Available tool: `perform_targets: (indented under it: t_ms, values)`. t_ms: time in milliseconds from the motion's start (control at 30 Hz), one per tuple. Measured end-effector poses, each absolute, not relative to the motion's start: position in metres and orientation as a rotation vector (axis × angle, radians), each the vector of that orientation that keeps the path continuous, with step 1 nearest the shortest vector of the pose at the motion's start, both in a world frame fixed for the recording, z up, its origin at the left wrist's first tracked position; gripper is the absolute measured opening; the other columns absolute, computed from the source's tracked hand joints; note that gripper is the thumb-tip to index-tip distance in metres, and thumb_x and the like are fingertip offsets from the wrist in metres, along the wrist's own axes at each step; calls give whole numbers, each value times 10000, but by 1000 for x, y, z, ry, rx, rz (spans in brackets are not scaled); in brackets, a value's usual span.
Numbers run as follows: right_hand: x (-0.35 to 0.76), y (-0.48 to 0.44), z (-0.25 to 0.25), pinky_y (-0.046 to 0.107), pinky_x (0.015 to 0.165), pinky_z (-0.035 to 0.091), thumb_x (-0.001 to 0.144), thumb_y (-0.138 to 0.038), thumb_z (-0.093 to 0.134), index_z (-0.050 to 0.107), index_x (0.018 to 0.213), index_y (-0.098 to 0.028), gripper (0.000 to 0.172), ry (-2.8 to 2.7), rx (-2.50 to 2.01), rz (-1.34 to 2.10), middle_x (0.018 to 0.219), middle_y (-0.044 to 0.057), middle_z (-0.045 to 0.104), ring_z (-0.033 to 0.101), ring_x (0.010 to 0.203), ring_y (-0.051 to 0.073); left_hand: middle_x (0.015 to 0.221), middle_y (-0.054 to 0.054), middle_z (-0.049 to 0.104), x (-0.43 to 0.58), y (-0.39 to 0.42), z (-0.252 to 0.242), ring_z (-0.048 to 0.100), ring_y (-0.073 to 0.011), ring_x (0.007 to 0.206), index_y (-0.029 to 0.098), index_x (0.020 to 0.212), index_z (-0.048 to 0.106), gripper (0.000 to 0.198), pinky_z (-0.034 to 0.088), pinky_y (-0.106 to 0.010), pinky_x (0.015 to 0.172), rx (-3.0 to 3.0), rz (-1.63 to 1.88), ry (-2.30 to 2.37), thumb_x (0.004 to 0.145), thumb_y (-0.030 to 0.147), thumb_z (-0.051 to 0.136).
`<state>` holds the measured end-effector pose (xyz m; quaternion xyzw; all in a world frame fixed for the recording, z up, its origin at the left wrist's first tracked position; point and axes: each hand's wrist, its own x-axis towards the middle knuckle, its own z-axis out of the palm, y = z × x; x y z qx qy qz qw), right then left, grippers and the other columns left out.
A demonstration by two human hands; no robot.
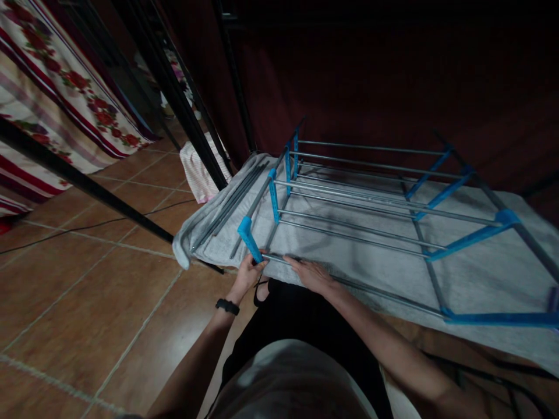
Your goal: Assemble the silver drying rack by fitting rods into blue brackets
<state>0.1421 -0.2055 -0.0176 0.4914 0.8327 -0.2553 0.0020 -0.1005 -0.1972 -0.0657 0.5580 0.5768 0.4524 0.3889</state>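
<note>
A partly assembled rack of grey metal tubes and blue plastic brackets lies across a padded surface covered in grey cloth (358, 256). At the rack's near left corner, my left hand (248, 274) pinches the lower end of a blue bracket (250, 240), where a tube joins it. My right hand (311, 273) is closed over the near lower metal tube (388, 297), a short way right of that joint. Its fingertips point toward the bracket, and the palm side is hidden. More blue brackets (469, 235) stand along the rack's right side.
Several loose tubes (231, 201) lie on the cloth left of the rack. Black metal posts (174, 99) and a slanting black bar (91, 183) stand at the left. A dark red curtain (384, 87) hangs behind. A cable (100, 220) crosses the tiled floor (87, 291).
</note>
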Motion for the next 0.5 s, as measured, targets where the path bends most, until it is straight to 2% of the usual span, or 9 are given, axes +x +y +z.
perform_targets:
  t_ms: [133, 333, 500]
  values:
    - [143, -206, -20, 342, 889, 488, 1028, -320, 287, 288, 1535, -395, 513, 2642, 1530, -773, 1222, 65, 681, 664, 1076, 242, 879, -41, 683, -101, -197, -70, 621, -188, 826, 175, 979, 678, 298, 520, -335, 791, 1401, 1141, 1493, 731, 341, 695]
    - [142, -213, -28, 357, 883, 493, 1030, -334, 267, 304, 1529, -405, 505, 2625, 1520, -794, 1235, 73, 671, 669, 1059, 249, 814, -37, 665, -104, -188, -79, 613, -190, 800, 183, 778, 642, 126, 518, -341, 778, 1443, 1125, 1516, 704, 282, 667]
    - [141, -213, -29, 368, 900, 490, 1028, -344, 279, 298, 1528, -415, 505, 2609, 1547, -784, 1240, 71, 669, 667, 1063, 246, 949, -60, 704, -113, -190, -77, 631, -192, 847, 180, 929, 680, 239, 525, -336, 787, 1488, 1033, 1451, 744, 331, 673]
